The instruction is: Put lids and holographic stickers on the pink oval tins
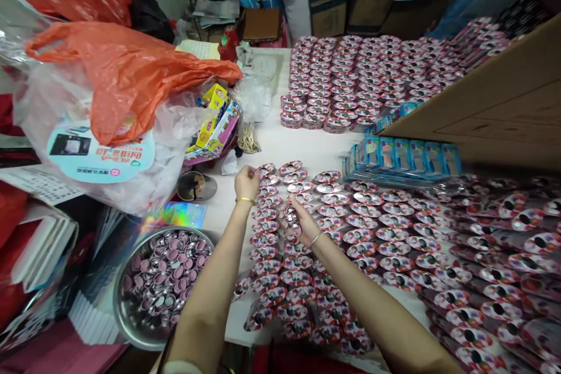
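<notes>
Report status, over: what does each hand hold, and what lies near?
Left hand: pinched, contents unclear. Right hand: round pink-silver pieces. Oval pink cards in rows alongside.

The 2 bare arms reach forward and slightly inward from the bottom of the view, the left arm [210, 280] steeper and the right arm [372, 304] slanting in from the lower right. The left hand [246, 183] is raised at the wrist, its back upward and its fingertips [250, 173] bunched together. The right hand [303, 223] sits lower and just apart, angled up and left, with its fingers [293, 204] curled closed. Both wrists are bent slightly.
</notes>
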Available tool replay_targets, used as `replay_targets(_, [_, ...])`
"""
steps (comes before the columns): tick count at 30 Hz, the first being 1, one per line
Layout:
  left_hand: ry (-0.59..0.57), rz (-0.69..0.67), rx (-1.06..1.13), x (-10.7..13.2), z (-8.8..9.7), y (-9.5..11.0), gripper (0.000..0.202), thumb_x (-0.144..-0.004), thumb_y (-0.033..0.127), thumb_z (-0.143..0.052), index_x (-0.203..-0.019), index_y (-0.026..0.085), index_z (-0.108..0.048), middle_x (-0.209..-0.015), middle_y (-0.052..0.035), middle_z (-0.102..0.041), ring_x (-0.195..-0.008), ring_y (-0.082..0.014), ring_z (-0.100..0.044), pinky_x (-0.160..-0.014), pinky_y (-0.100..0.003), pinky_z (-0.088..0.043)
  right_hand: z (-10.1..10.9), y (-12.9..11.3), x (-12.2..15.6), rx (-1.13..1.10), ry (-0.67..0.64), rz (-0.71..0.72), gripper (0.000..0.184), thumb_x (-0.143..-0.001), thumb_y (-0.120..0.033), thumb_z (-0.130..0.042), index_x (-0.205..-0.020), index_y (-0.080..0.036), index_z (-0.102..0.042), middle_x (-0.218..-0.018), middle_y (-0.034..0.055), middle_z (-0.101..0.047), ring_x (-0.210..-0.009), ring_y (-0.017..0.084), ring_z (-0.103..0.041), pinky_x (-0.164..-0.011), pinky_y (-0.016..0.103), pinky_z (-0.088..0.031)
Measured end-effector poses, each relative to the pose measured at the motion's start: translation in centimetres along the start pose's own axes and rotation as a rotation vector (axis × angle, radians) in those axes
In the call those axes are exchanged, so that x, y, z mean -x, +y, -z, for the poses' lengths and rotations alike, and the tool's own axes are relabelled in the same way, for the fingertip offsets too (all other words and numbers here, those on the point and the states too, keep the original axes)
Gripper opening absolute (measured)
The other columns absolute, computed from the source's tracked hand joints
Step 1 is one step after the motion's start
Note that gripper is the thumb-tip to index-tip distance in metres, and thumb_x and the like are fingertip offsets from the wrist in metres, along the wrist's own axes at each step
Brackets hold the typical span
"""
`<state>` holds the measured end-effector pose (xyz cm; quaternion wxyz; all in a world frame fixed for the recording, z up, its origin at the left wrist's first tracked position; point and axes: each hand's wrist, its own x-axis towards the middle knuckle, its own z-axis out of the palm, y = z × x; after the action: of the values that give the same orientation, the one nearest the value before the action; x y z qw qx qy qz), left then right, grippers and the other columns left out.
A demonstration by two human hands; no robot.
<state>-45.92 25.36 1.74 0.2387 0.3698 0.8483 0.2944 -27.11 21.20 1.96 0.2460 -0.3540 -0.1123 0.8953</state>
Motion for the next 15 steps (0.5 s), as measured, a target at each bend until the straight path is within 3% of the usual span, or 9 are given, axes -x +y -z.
replay_targets(2, [-0.037,0.035,-0.167,-2.6,-0.6,0.3,0.005,-0.072,0.023,-0.061,-0.070,0.021,-0.057,-0.072,0.0001,-0.062,-0.076,-0.0160,-0.059,-0.074,-0.027,-0.043,0.2,-0.4,0.0,0.023,-0.018,-0.029,0.047,-0.078,-0.065,-0.059,-0.078,-0.018,-0.056,-0.064,-0.0013,-0.059,-0.043,0.006,-0.049,-0.029,0.013,-0.024])
replay_targets(5, [-0.104,0.068,-0.318,-4.6,-1.5,0.7,0.008,-0.070,0.023,-0.063,-0.068,0.021,-0.056,-0.077,-0.0011,-0.065,-0.084,-0.0189,-0.060,-0.080,-0.031,-0.041,0.3,-0.9,-0.1,0.052,-0.039,-0.052,0.048,-0.079,-0.066,-0.056,-0.080,-0.018,-0.057,-0.065,-0.0007,-0.060,-0.044,0.006,-0.048,-0.029,0.013,-0.024])
replay_targets(11, [-0.185,0.100,-0.422,-6.0,-2.2,-0.5,0.028,-0.064,0.032,-0.071,-0.084,0.021,-0.055,-0.100,-0.0044,-0.062,-0.097,-0.0215,-0.058,-0.085,-0.035,-0.040,0.8,-1.2,-1.3,0.043,-0.117,-0.121,0.053,-0.081,-0.070,-0.050,-0.080,-0.018,-0.058,-0.064,0.0005,-0.060,-0.045,0.007,-0.048,-0.029,0.013,-0.020])
replay_targets(15, [-0.282,0.126,-0.413,-6.8,-2.2,-1.5,0.031,-0.068,0.038,-0.070,-0.090,0.021,-0.056,-0.101,-0.0057,-0.060,-0.097,-0.0216,-0.057,-0.086,-0.035,-0.041,0.8,-1.4,-2.3,0.020,-0.151,-0.183,0.055,-0.082,-0.071,-0.047,-0.081,-0.017,-0.059,-0.063,0.0013,-0.060,-0.046,0.008,-0.049,-0.030,0.012,-0.020])
